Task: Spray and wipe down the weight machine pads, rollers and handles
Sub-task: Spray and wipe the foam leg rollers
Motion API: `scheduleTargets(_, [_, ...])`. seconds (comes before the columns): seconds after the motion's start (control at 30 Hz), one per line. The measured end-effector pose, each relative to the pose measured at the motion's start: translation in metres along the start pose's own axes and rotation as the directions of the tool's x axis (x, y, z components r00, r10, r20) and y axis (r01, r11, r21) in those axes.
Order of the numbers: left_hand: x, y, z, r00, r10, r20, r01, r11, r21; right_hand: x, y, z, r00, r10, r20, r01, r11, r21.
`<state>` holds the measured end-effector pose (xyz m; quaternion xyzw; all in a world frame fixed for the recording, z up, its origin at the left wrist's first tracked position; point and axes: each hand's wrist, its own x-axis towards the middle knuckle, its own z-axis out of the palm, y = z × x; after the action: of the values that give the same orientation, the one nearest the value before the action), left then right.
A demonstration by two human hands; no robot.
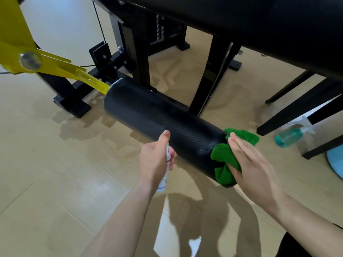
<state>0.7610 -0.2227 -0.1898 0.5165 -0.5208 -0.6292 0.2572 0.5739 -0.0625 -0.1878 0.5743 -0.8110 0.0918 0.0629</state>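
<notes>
Head-cam view looking down at a gym machine's black foam roller, which lies level just above a tan tile floor and runs from upper left to lower right.

L hand, just in front of the roller's near half, is curled round a slim white spray bottle. Thumb is up on top and the bottle's base points down toward the viewer. Can't tell if the nozzle touches the roller.

R hand is at the roller's near end w/ fingers straight and together, pressing a bunched green cloth flat against the end cap. The cloth wraps over that end, w/ folds showing above and below the fingers.

At the roller's far end a yellow metal arm w/ a silver pivot bolt joins it. Behind the roller stands the black steel frame. Above and behind it is a black upholstered pad.

To the R of the roller's near end, a clear bottle of teal liquid lies on the floor beside slanted black legs.
</notes>
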Motion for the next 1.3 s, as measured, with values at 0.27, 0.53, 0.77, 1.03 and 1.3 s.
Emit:
scheduleTargets(0.27, [0.011,0.004,-0.006,0.998,0.016,-0.053,-0.019,0.998,-0.064,0.023,-0.042,0.005,0.998,-0.054,-0.02,0.054,0.999,0.0])
scheduleTargets(0.53, [0.024,0.0,-0.024,0.979,-0.02,-0.201,-0.023,0.978,-0.208,0.18,-0.129,0.054,0.969,-0.217,0.12,0.229,0.968,-0.102])
scheduleTargets(0.77, [0.034,-0.002,-0.036,0.961,-0.088,-0.262,0.012,0.96,-0.278,0.165,-0.12,0.047,0.938,-0.319,0.136,0.336,0.933,-0.128])
scheduleTargets(1.03, [0.051,0.002,-0.067,0.951,-0.101,-0.292,0.004,0.949,-0.316,0.166,-0.127,0.055,0.958,-0.26,0.123,0.276,0.95,-0.146])
scheduleTargets(1.3, [0.062,0.008,-0.074,0.977,-0.04,-0.21,-0.017,0.964,-0.264,0.218,-0.178,0.064,0.95,-0.286,0.124,0.298,0.95,-0.096])
